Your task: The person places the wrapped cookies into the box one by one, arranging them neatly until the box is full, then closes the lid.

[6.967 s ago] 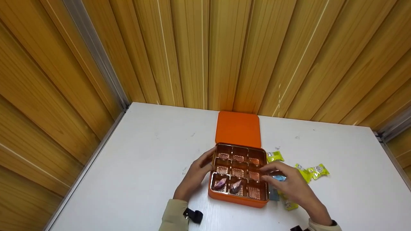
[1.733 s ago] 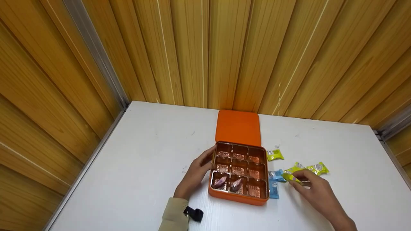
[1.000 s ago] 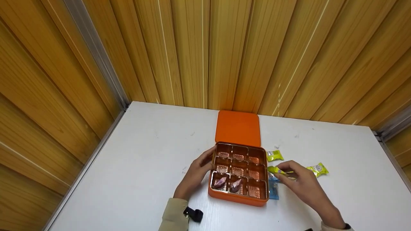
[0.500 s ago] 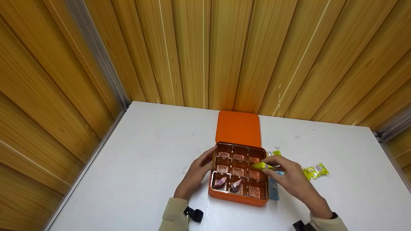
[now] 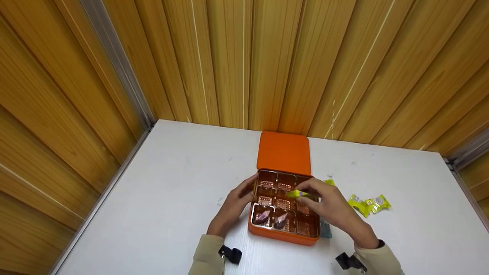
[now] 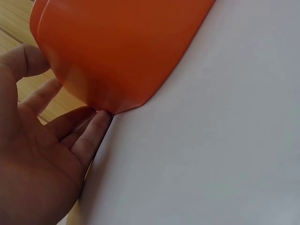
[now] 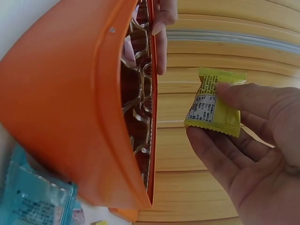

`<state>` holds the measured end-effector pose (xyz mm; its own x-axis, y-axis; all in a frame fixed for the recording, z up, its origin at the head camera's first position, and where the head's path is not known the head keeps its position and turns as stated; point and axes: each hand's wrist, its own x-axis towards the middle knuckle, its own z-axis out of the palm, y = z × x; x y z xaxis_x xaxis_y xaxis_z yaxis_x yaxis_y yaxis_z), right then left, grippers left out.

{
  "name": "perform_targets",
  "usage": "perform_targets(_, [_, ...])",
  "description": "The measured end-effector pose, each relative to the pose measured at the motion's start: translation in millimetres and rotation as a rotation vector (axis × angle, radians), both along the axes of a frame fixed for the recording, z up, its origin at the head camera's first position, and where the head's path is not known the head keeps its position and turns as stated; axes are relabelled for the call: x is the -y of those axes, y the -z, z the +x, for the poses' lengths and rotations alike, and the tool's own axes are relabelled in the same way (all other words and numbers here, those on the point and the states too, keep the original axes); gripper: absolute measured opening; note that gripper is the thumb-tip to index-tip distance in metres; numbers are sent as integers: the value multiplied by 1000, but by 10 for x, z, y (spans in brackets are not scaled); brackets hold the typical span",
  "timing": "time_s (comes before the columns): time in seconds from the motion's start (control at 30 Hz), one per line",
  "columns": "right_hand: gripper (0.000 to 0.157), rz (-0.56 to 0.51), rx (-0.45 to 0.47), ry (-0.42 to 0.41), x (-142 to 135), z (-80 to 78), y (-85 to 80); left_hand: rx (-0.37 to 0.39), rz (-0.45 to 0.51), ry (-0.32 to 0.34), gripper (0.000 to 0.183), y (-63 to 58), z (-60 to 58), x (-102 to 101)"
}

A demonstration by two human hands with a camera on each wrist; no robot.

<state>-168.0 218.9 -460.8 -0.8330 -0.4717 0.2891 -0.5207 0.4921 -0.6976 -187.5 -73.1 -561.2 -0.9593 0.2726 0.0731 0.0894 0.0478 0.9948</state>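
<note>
My right hand (image 5: 330, 202) pinches a yellow-green wrapped candy (image 7: 214, 101) between thumb and fingers. In the head view it is held above the middle of an orange tin box (image 5: 280, 237). The brown plastic insert is divided into several compartments. Two pink-purple wrapped candies lie in the front row: one candy (image 5: 263, 217) at left, the other candy (image 5: 280, 221) in the middle. My left hand (image 5: 231, 210) grips the tin's left side, thumb at the rim; in the left wrist view its fingertips (image 6: 101, 124) touch the outer wall. My right hand hides part of the right column.
An orange lid (image 5: 284, 152) lies behind the tin on the white table (image 5: 172, 191). Right of the tin are yellow candies (image 5: 378, 203) and, partly hidden, blue packets (image 7: 35, 197). A wood-panelled wall (image 5: 267, 65) rises behind the table.
My right hand picked the yellow candy from the pile at right and carried it left over the tin. My left hand has stayed at the tin's side.
</note>
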Motion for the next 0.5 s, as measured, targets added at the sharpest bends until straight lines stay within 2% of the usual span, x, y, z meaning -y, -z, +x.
perform_targets(0.3, [22,95,15,-48,195,-134,-59,2,32,39,71,12,-13,29])
perform_targets(0.5, [19,141,19,-67,307,-183,-70,41,54,69,71,10,-6,42])
